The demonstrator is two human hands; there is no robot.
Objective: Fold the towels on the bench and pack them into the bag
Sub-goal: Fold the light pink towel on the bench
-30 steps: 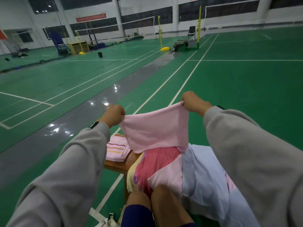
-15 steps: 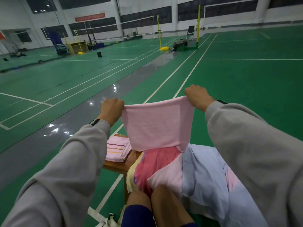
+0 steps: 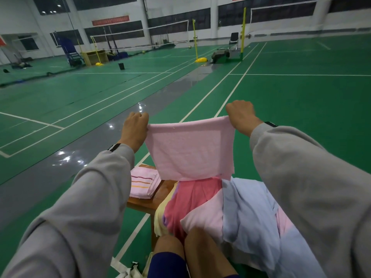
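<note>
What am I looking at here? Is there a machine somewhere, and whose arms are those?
There is no machine here. A person wears a camera on the head, so this single picture looks forward and down over their own grey sleeves onto a green court floor. The left hand and the right hand each grip a top corner of a pink towel and hold it up, stretched between them. Below it stands a wooden bench. On the bench lies a folded striped towel. Beside that towel is a loose pile of red, blue, pink and yellow towels, not yet folded. White straps at the bottom edge may belong to the bag, but too little of them shows to tell.
</note>
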